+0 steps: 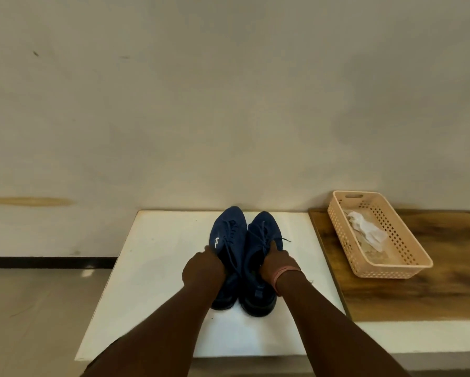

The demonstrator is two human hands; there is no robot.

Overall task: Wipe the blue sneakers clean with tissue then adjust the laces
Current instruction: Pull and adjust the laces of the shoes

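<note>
Two blue sneakers stand side by side on a white table (152, 268), toes pointing to the wall. My left hand (202, 269) grips the left sneaker (229, 227) at its outer side near the opening. My right hand (278, 263) grips the right sneaker (263, 229) at its opening, thumb lying along the tongue. Dark blue laces run loose over both shoes, and one lace end (285, 240) lies out to the right. White crumpled tissue (367, 229) lies inside a peach plastic basket (416, 263) to the right.
The basket sits on a brown wooden surface (432, 295) that adjoins the white table on the right. A plain wall rises directly behind the shoes. Floor lies to the left of the table, with a dark skirting strip (49, 262).
</note>
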